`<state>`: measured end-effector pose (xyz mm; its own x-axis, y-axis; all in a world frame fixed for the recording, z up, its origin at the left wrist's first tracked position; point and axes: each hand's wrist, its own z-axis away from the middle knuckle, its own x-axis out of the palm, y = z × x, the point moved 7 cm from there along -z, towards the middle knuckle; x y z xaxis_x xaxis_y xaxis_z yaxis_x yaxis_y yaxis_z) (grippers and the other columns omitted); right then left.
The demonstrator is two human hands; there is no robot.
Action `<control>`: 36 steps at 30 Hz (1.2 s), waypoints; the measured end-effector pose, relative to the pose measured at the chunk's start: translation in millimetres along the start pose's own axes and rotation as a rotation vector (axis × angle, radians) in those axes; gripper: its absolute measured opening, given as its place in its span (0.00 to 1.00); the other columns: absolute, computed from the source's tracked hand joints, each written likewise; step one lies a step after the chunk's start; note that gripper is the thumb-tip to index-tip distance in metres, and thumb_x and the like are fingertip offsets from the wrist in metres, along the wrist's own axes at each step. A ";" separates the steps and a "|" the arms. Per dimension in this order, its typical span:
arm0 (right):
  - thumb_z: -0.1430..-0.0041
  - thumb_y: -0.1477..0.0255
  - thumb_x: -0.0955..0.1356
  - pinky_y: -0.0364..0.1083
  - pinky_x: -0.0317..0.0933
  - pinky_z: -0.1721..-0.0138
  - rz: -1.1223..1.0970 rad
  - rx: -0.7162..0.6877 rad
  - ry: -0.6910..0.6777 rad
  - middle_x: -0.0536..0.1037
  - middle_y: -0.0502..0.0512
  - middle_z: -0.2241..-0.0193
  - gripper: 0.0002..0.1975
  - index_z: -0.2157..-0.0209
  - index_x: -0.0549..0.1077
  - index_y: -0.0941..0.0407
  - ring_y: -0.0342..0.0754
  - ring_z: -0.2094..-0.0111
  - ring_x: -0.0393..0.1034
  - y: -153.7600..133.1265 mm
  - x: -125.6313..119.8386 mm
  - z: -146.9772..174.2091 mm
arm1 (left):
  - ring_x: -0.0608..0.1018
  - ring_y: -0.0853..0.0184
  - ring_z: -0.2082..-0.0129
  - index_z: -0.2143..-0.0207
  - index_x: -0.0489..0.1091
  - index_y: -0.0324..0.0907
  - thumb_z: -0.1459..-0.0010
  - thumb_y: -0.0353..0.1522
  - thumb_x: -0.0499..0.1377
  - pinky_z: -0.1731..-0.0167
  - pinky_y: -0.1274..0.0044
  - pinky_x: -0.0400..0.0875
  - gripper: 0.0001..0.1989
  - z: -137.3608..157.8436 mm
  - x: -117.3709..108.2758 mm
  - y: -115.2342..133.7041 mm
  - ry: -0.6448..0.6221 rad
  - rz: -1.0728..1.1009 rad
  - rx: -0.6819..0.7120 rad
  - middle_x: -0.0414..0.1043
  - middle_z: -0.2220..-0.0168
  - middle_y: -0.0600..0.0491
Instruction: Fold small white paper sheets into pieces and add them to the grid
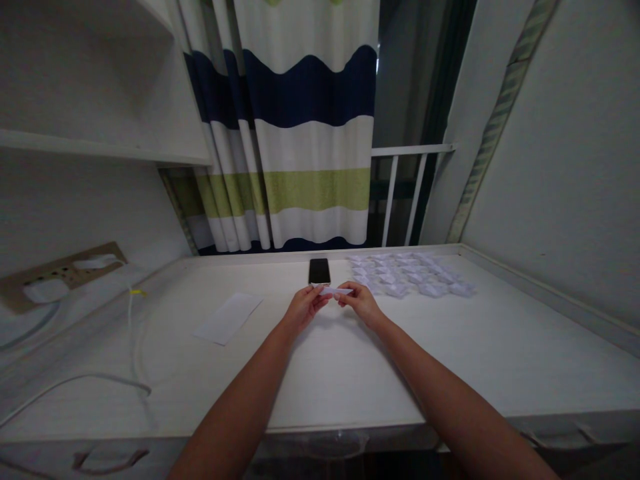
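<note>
Paper (pixel 230 319) is lying on the worktop (pixel 345 380) at left. The left hand (pixel 303 308) is pinching a folded strip (pixel 340 291) between closed fingers over the middle; a phone (pixel 319 270) is lying farther back. The right hand (pixel 362 303) is pinching the strip's right end, fingers closed. Folded pieces (pixel 397 290) are sitting far right.

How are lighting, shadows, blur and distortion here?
Head view: dim, greyish light; soft, faint shadows on the white desk below the hands; wide-angle stretch near the edges; held paper and folded paper pieces look hazy, creases hard to make out.
</note>
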<state>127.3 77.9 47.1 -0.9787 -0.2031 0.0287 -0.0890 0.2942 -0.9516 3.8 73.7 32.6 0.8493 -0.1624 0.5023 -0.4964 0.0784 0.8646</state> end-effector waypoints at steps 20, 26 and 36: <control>0.64 0.61 0.71 0.42 0.61 0.75 -0.085 0.098 -0.100 0.71 0.48 0.82 0.16 0.77 0.69 0.59 0.40 0.80 0.65 0.8 10.5 5.7 | 0.74 0.72 0.80 0.72 0.70 0.35 0.55 0.39 0.59 0.78 0.83 0.68 0.15 -2.5 -5.3 7.4 0.039 -0.247 0.156 0.72 0.80 0.52; 0.63 0.61 0.70 0.42 0.61 0.73 -0.079 0.175 -0.153 0.73 0.49 0.79 0.16 0.77 0.68 0.58 0.41 0.77 0.67 9.7 13.3 7.7 | 0.72 0.72 0.80 0.70 0.71 0.35 0.58 0.41 0.60 0.77 0.81 0.67 0.17 1.0 1.5 13.6 -0.003 -0.378 0.235 0.72 0.77 0.51; 0.64 0.63 0.71 0.41 0.55 0.75 -0.080 0.114 -0.120 0.71 0.48 0.81 0.15 0.77 0.67 0.58 0.40 0.79 0.64 12.0 7.6 3.0 | 0.74 0.70 0.71 0.65 0.69 0.37 0.63 0.32 0.64 0.66 0.75 0.68 0.19 -6.2 -4.6 6.4 -0.030 -0.259 0.230 0.71 0.67 0.51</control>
<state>119.3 77.0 34.9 -0.9395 -0.3340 0.0756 -0.1377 0.1665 -0.9764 -2.2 81.1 35.8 0.9483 -0.1773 0.2631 -0.2956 -0.1924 0.9358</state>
